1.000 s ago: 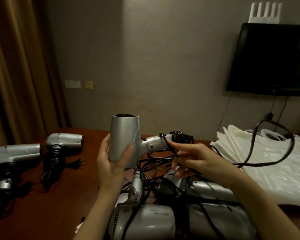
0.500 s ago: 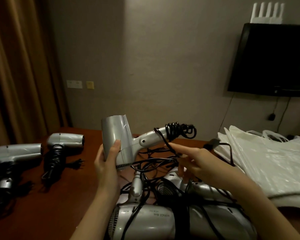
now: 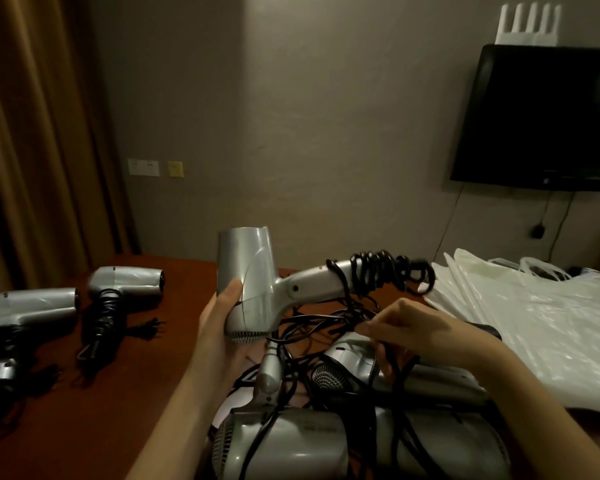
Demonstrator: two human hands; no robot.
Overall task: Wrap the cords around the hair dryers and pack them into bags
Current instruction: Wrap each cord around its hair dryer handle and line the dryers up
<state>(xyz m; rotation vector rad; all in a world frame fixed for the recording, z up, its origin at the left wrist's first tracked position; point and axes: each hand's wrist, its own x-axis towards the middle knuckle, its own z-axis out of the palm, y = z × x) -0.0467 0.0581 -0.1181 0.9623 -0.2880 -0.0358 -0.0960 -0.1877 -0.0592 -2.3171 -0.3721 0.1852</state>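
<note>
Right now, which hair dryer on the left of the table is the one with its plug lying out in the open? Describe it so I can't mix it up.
Start at the brown curtain and drop to the wooden table below it, where two silver dryers lie. Take the farther hair dryer, nearer the wall. Only its black plug lies bare on the wood, beside the cord-wound handle.

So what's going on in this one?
A person is winding a cord onto a hair dryer. The left hand grips the dryer's barrel; black cord is coiled round its handle, and the right hand pinches the loose end. Two wrapped dryers lie left; plastic bags wait right.
</note>
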